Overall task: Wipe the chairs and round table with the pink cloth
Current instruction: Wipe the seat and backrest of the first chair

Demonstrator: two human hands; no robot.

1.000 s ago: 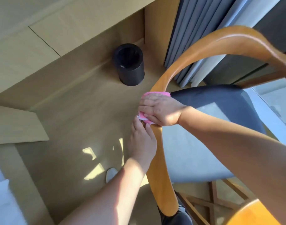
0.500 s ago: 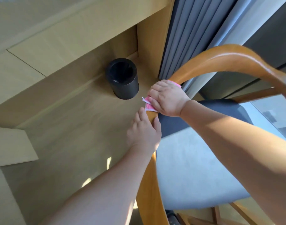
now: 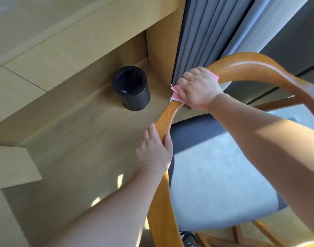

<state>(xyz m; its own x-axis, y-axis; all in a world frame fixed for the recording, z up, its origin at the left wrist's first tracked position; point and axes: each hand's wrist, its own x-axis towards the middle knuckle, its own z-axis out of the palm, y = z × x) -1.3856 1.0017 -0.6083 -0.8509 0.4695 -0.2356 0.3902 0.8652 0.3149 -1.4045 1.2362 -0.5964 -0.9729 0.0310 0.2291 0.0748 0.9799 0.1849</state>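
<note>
A: cloth status?
B: pink cloth (image 3: 176, 94) is folded over the curved back rail (image 3: 250, 65) of the wooden chair (image 3: 159, 220), at the rail's left bend. Only its pink edges show, below the fingers and behind the knuckles.
A: who's holding it?
B: right hand (image 3: 199, 88). Fingers are curled over cloth and rail together, pressing the cloth to the wood. The forearm reaches in across the seat.
A: other hand?
B: left hand (image 3: 155, 152) is lower on the same rail, apart from the cloth. Thumb on the inner face, fingers on the outer, clamped on bare wood.
A: rest of the chair?
B: grey seat cushion (image 3: 215, 184) sits inside the rail's curve, part sunlit, part shaded. Wooden crossbars (image 3: 259, 227) run below it.
A: surroundings?
B: black cylindrical bin (image 3: 131, 88) stands upright on the wood floor (image 3: 72, 148), near the rail's bend, not touching. Grey curtain (image 3: 202, 32) hangs behind the right hand, with light wood panelling (image 3: 63, 41) left of it.
</note>
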